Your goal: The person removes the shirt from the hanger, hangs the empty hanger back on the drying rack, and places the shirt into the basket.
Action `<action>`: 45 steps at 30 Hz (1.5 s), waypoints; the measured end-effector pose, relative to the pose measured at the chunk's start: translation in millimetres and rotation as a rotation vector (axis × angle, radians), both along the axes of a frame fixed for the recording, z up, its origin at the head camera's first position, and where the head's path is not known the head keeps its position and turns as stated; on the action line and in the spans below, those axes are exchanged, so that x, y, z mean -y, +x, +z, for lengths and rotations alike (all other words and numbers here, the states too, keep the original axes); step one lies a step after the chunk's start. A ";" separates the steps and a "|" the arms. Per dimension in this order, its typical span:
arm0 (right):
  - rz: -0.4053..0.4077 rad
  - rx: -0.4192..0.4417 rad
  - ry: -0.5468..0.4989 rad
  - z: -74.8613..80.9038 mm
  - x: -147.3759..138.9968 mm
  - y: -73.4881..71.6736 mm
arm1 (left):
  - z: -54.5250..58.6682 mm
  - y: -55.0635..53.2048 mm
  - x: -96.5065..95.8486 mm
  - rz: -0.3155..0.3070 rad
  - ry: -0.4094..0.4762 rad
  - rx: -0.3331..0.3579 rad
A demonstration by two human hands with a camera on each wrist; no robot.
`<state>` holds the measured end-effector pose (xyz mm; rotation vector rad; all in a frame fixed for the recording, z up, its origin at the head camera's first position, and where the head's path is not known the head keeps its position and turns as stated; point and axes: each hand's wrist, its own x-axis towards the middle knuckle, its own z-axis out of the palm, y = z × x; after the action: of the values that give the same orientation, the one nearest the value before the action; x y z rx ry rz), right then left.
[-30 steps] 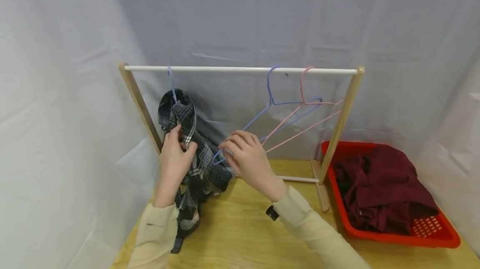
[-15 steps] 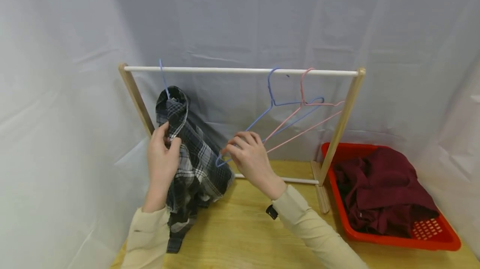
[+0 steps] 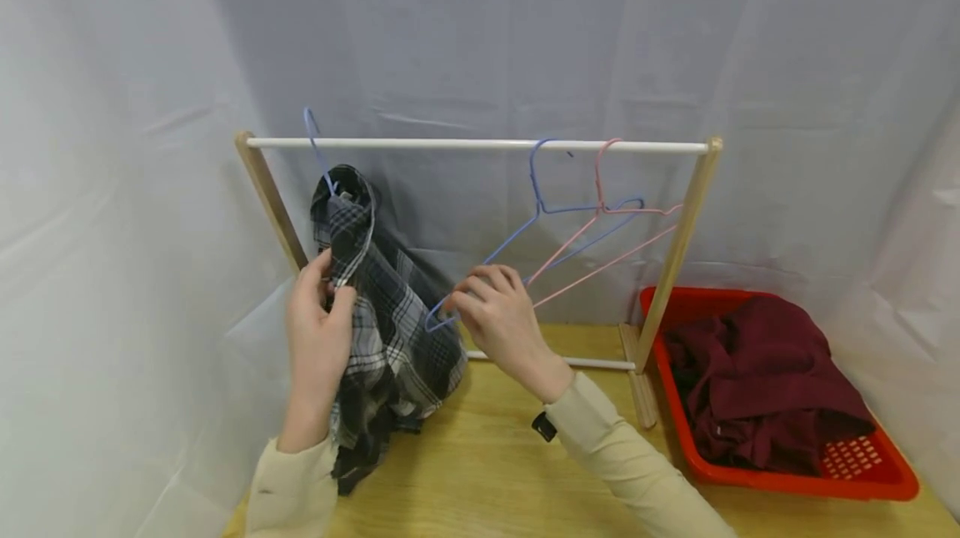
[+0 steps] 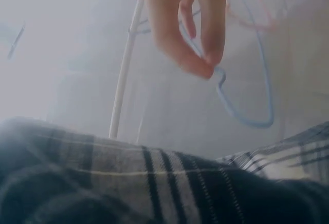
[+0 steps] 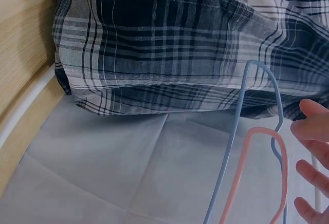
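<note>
Head view: a plaid shirt (image 3: 408,371) on a blue hanger (image 3: 326,174) is by the left end of a rack's white bar (image 3: 450,143), its lower folds spread above the table (image 3: 510,471). The left hand (image 3: 318,334) grips the shirt by its front edge, below the hanger's neck, perhaps because a hold there carries cloth and hanger together. The hook's top rises above the bar; whether it rests over the bar or stands in front of it cannot be told.

The right hand (image 3: 502,325) is at the lower end of a second blue hanger (image 3: 510,239), beside the shirt. Left wrist view puts thumb and finger together over the wire, while right wrist view shows fingertips just beside it, so whether they grasp the wire cannot be told.

That hanger and a pink hanger (image 3: 563,251) hook over the bar toward its right end, which leaves their wire arms free below and likely keeps them within easy reach. A red basket (image 3: 810,484) is near the table's right edge, next to the rack's right post (image 3: 677,254), and its walls keep a heap of dark red cloth (image 3: 772,379) together.
</note>
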<state>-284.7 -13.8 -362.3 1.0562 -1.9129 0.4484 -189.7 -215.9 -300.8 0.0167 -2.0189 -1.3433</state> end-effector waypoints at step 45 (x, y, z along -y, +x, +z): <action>0.304 0.508 -0.042 13.5 9.7 56.4 | -115.7 25.3 -102.7 -0.015 0.022 -0.263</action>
<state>-228.3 -23.4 -348.8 1.3013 -2.1664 1.0031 -164.4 -113.2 -416.5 -0.1571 -1.7869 -1.3031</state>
